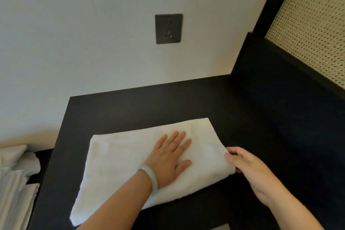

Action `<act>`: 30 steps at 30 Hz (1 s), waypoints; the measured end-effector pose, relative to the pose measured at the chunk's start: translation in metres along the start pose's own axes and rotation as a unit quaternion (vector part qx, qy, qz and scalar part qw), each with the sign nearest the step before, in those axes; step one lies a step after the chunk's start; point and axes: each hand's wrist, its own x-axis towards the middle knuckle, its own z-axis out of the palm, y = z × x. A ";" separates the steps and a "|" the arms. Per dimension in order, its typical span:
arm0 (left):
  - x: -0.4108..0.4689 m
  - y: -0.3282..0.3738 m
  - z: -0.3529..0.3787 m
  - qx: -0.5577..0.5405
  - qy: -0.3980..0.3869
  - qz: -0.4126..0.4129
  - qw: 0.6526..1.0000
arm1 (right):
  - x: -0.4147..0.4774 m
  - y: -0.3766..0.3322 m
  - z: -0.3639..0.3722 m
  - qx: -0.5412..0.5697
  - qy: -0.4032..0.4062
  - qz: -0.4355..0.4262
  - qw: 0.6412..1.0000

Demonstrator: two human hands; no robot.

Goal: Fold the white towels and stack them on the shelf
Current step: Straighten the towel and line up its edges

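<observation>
- Towel (130, 164), white and already folded into a long rectangle, is seen lying flat on the dark surface (149, 106), toward 6 o'clock of the view.
- The left hand (170, 157) is laid flat on the towel's middle, with fingers straight and spread wide and nothing gripped. A pale bracelet (151, 175) is worn at the wrist.
- The towel's 3 o'clock end is pinched by the right hand (246, 164), thumb on top and fingers curled at the edge.
- The step in hand is judged to be folding: 1 towel is pressed down while its end is held, probably for 1 more fold toward 9 o'clock.
- For that move, the pinched end would need to be lifted, carried over the flat hand's line and matched edge to edge.
- More white linen (16, 173) is seen at 8 o'clock, beyond the surface's edge. Whether it is folded cannot be told.
</observation>
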 end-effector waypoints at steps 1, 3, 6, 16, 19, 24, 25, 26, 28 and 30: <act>0.000 -0.001 0.001 0.003 0.000 -0.001 1.000 | -0.004 0.000 0.004 0.002 -0.013 -0.011 1.000; 0.001 -0.001 0.002 0.011 0.004 -0.002 1.000 | -0.006 0.002 0.011 -0.023 -0.022 -0.037 0.999; -0.001 0.001 0.001 0.016 0.011 -0.011 1.000 | 0.001 0.007 0.012 -0.068 0.000 -0.053 0.996; -0.003 0.004 -0.001 0.028 0.026 -0.013 0.999 | 0.013 0.025 0.026 -0.292 0.188 -0.036 0.937; -0.003 0.006 -0.001 0.033 0.029 -0.016 0.999 | 0.007 0.013 0.044 -0.412 0.323 -0.240 0.818; -0.004 0.007 -0.002 0.034 0.023 -0.011 0.999 | 0.010 0.005 0.092 -0.468 0.118 -0.307 0.820; -0.004 0.006 -0.002 0.036 0.021 -0.011 0.999 | 0.012 0.015 0.089 -0.483 0.098 -0.274 0.826; -0.003 0.006 -0.003 0.035 0.021 -0.011 0.999 | 0.014 0.024 0.083 -0.490 0.095 -0.251 0.829; -0.004 0.006 -0.003 0.031 0.016 -0.011 0.999 | 0.015 0.033 0.073 -0.492 0.085 -0.233 0.834; -0.004 0.006 -0.003 0.026 0.013 -0.010 1.000 | 0.017 0.031 0.071 -0.488 0.066 -0.218 0.843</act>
